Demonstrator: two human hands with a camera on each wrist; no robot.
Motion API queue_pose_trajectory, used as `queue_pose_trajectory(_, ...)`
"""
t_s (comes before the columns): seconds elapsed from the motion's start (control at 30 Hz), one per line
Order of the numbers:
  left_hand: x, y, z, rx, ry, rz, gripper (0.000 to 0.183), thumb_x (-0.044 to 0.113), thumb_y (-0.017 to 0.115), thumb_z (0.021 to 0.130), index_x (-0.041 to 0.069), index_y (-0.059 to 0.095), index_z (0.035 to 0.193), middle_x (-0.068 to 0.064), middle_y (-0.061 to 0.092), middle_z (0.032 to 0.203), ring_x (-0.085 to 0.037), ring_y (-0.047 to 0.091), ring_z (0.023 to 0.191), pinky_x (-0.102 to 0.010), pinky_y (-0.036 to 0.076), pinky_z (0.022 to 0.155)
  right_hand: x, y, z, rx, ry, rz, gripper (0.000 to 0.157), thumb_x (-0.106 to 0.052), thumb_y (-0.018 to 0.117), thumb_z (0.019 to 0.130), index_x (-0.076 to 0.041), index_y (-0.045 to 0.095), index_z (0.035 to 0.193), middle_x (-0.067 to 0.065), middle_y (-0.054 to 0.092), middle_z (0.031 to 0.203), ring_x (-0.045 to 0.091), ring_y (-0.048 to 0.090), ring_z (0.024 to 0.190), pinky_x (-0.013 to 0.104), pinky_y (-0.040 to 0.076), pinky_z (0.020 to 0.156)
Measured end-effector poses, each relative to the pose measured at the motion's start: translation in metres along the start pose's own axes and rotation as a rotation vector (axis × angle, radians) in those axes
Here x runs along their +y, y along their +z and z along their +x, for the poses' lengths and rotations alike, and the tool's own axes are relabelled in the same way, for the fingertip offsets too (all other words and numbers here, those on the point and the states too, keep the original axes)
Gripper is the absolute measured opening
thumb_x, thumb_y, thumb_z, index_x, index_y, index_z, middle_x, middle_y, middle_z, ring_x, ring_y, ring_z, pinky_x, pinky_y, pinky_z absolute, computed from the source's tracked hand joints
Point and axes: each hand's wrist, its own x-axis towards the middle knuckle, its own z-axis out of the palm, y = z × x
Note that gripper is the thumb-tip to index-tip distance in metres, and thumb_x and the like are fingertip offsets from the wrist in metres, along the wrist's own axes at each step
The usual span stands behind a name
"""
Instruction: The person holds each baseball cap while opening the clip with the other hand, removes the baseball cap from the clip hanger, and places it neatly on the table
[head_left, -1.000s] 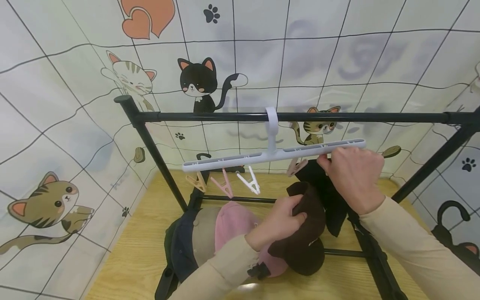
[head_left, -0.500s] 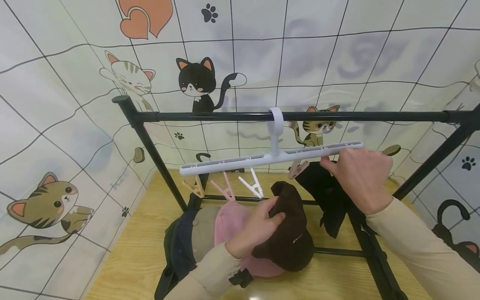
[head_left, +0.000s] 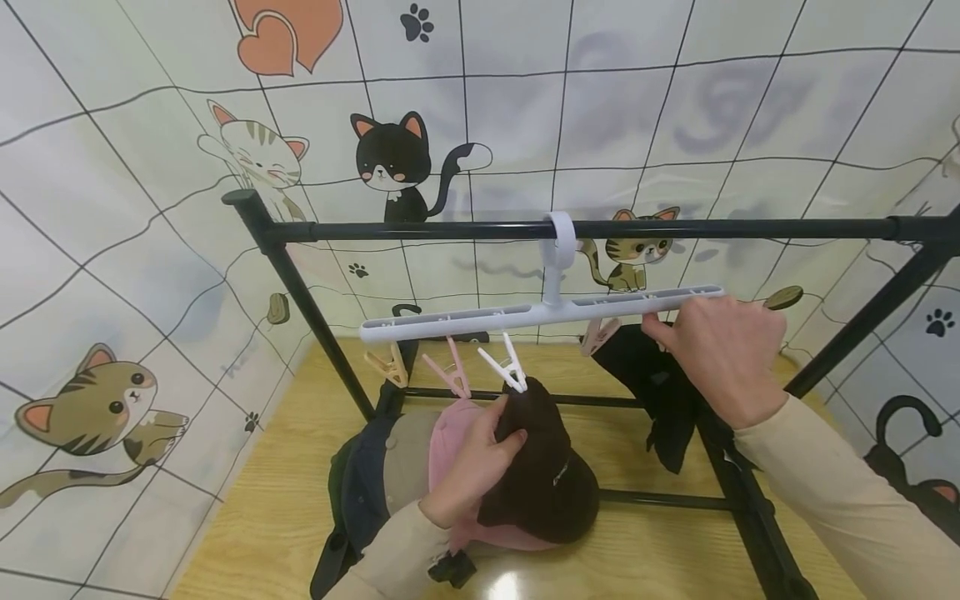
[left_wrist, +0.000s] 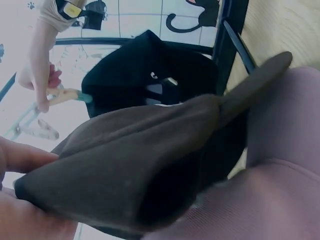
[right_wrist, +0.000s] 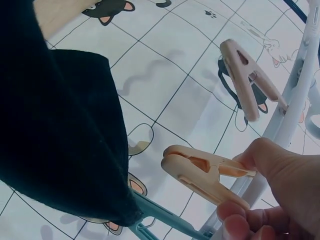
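A dark brown baseball cap (head_left: 540,467) is pinched at its upper edge by my left hand (head_left: 472,462), just below a white clip (head_left: 508,365) on the hanger. In the left wrist view the brown cap (left_wrist: 115,160) tilts in front of a black cap. My right hand (head_left: 723,354) is at the right end of the white hanger (head_left: 465,321). Between its thumb and fingers is a beige clip (right_wrist: 200,172), seen in the right wrist view with nothing in its tips. Beside it, a teal clip (right_wrist: 167,215) holds the black cap (head_left: 663,400).
The hanger hooks over a black rail (head_left: 420,232) of a rack. Other clips hang from it: a yellowish one (head_left: 388,365), a pink one (head_left: 448,371) and a pale pink one (head_left: 598,336). Pink (head_left: 450,429), beige (head_left: 411,454) and navy (head_left: 367,487) caps lie on the wooden surface (head_left: 247,508).
My left hand has carried the brown cap leftward, from near the black cap to beneath the white clip. The hanger's hook has shifted slightly right, and my right hand stays near its end.
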Motion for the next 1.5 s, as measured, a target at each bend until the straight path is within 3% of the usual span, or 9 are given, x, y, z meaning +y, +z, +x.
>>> queue_pose_trajectory(0.17, -0.012, -0.008, -0.012, 0.057, -0.027, 0.073, 0.032, 0.006, 0.057, 0.082, 0.004, 0.053, 0.115, -0.007, 0.058, 0.108, -0.019, 0.052, 0.101, -0.038, 0.039, 0.087, 0.000, 0.001, -0.001, 0.010, 0.000, 0.010, 0.056, -0.042, 0.064, 0.073, -0.007, 0.037, 0.039, 0.000, 0.018, 0.039, 0.013, 0.013, 0.037, 0.027, 0.011, 0.038)
queue_pose_trajectory(0.3, -0.022, -0.015, -0.020, 0.059, -0.034, 0.122, 0.034, 0.016, 0.056, 0.086, 0.003, 0.052, 0.117, -0.008, 0.058, 0.111, -0.021, 0.052, 0.102, -0.040, 0.039, 0.088, 0.001, 0.001, -0.001, 0.008, 0.006, 0.020, 0.056, -0.042, 0.064, 0.073, -0.009, 0.036, 0.039, 0.000, 0.019, 0.038, 0.013, 0.014, 0.036, 0.028, 0.011, 0.038)
queue_pose_trajectory(0.6, -0.035, -0.031, -0.035, 0.052, -0.045, 0.171, 0.031, 0.008, 0.058, 0.084, -0.006, 0.050, 0.111, -0.013, 0.057, 0.104, -0.025, 0.054, 0.096, -0.041, 0.041, 0.084, 0.001, 0.004, -0.005, 0.061, -0.012, 0.033, 0.056, -0.042, 0.058, 0.076, -0.012, 0.027, 0.039, -0.001, 0.017, 0.039, 0.013, 0.013, 0.038, 0.028, 0.010, 0.037)
queue_pose_trajectory(0.77, -0.047, -0.036, -0.036, 0.064, -0.053, 0.227, 0.032, 0.011, 0.060, 0.083, -0.003, 0.050, 0.109, -0.009, 0.056, 0.101, -0.024, 0.053, 0.094, -0.040, 0.041, 0.081, 0.002, 0.005, -0.008, 0.035, 0.002, 0.030, 0.056, -0.044, 0.056, 0.077, -0.011, 0.031, 0.040, -0.001, 0.017, 0.040, 0.012, 0.012, 0.039, 0.028, 0.010, 0.037)
queue_pose_trajectory(1.0, -0.042, -0.044, -0.033, 0.085, -0.027, 0.364, 0.035, 0.013, 0.065, 0.079, 0.001, 0.046, 0.106, -0.011, 0.055, 0.097, -0.026, 0.055, 0.089, -0.041, 0.042, 0.075, 0.004, 0.008, -0.011, -0.010, 0.013, 0.054, 0.051, -0.042, 0.058, 0.077, -0.005, 0.046, 0.044, -0.001, 0.020, 0.036, 0.012, 0.014, 0.035, 0.027, 0.010, 0.036)
queue_pose_trajectory(1.2, -0.038, -0.048, -0.034, 0.056, -0.072, 0.425, 0.037, 0.017, 0.065, 0.078, 0.003, 0.044, 0.105, -0.003, 0.050, 0.073, -0.016, 0.049, 0.065, -0.032, 0.041, 0.060, 0.006, 0.010, -0.015, -0.036, 0.039, 0.052, 0.053, -0.046, 0.055, 0.079, -0.001, 0.056, 0.050, -0.001, 0.021, 0.034, 0.012, 0.015, 0.035, 0.027, 0.009, 0.037)
queue_pose_trajectory(1.33, -0.037, -0.048, -0.034, 0.037, -0.087, 0.434, 0.040, 0.018, 0.065, 0.079, 0.002, 0.043, 0.108, 0.002, 0.040, 0.061, -0.010, 0.041, 0.053, -0.026, 0.036, 0.050, 0.011, 0.013, -0.018, 0.018, 0.060, 0.029, 0.060, -0.054, 0.053, 0.076, -0.003, 0.043, 0.047, 0.003, 0.027, 0.037, 0.015, 0.019, 0.033, 0.027, 0.010, 0.036)
queue_pose_trajectory(1.43, -0.038, -0.048, -0.034, 0.029, -0.090, 0.442, 0.040, 0.018, 0.066, 0.079, 0.002, 0.043, 0.108, 0.003, 0.038, 0.058, -0.008, 0.038, 0.049, -0.025, 0.034, 0.046, 0.016, 0.018, -0.021, 0.111, 0.081, 0.024, 0.066, -0.063, 0.053, 0.071, 0.001, 0.042, 0.056, 0.013, 0.039, 0.046, 0.024, 0.031, 0.035, 0.030, 0.015, 0.032)
queue_pose_trajectory(1.5, -0.039, -0.048, -0.034, 0.027, -0.085, 0.446, 0.040, 0.018, 0.066, 0.079, 0.002, 0.043, 0.108, 0.002, 0.039, 0.060, -0.008, 0.038, 0.049, -0.025, 0.034, 0.046, 0.021, 0.021, -0.022, 0.154, 0.081, 0.032, 0.074, -0.067, 0.051, 0.069, 0.006, 0.048, 0.070, 0.022, 0.049, 0.060, 0.033, 0.042, 0.044, 0.035, 0.022, 0.031)
